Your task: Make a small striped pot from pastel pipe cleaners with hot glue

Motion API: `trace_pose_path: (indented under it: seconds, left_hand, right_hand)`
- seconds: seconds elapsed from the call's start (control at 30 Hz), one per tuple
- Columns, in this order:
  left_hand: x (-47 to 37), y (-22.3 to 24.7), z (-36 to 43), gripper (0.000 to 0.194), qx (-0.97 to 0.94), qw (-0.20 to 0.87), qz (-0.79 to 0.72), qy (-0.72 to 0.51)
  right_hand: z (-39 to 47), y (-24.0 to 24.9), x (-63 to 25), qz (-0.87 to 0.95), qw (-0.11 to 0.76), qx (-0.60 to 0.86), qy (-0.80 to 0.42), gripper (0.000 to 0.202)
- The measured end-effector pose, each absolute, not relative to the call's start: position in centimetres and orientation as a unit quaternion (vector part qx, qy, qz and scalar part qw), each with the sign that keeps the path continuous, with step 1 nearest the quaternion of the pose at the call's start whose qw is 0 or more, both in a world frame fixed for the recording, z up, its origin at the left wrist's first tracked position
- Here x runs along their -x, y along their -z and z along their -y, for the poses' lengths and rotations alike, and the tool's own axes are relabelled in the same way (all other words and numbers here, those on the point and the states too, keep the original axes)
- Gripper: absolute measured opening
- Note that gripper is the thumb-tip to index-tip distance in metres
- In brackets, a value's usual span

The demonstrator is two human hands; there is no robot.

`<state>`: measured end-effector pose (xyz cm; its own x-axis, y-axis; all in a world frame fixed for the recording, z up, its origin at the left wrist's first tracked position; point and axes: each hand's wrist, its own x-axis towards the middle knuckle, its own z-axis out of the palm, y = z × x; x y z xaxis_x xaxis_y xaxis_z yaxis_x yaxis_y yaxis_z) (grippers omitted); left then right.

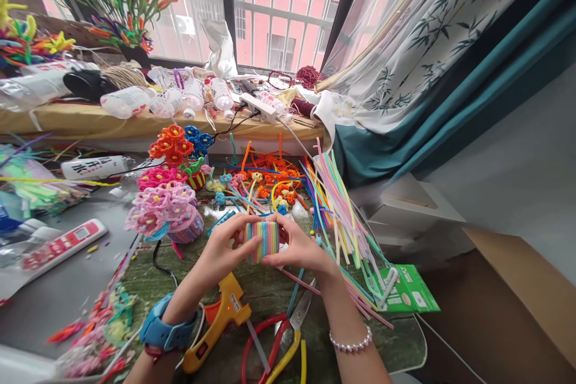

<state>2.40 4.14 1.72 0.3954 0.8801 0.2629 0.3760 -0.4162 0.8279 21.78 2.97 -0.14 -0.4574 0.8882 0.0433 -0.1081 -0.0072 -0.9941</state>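
Observation:
A small striped pastel piece (263,241), banded in pink, yellow, green and blue, is held up over the dark green table. My left hand (228,245) grips its left side, thumb across the front. On its right side my right hand (299,247) holds it with thumb below and fingers on top. Beneath my hands lie a yellow glue gun (225,318) with a stick in it, and scissors (299,318) with red and yellow handles. Left of my hands stands a pot of pink fuzzy-wire flowers (166,207).
Loose pastel stems (342,204) and a green packet (407,288) lie on the right. Orange flower pieces (274,174) are behind my hands. Plastic bottles (128,102) and a power strip (258,107) line the sill. An open cardboard box (522,294) stands at the right.

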Motion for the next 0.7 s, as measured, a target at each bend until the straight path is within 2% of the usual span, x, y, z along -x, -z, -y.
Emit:
trace_pose_path:
  seconds: [0.2,0.47,0.7]
  left_hand:
    - [-2.25,-1.38,-4.15,0.032,-0.693,0.411,-0.443,-0.392]
    - [-2.3,-1.99,-4.24,0.026,-0.601,0.471,-0.449,-0.463]
    - [-2.18,-1.51,-4.32,0.025,-0.553,0.504,-0.449,-0.488]
  right_hand:
    - [-2.63,-0.2,-21.41,0.628,0.394,0.34,-0.579,0.054]
    - [-2.55,-0.5,-21.15,0.719,0.404,0.379,-0.421,0.065]
    - [-2.66,-0.08,-20.74,0.757,0.398,0.371,-0.362,0.071]
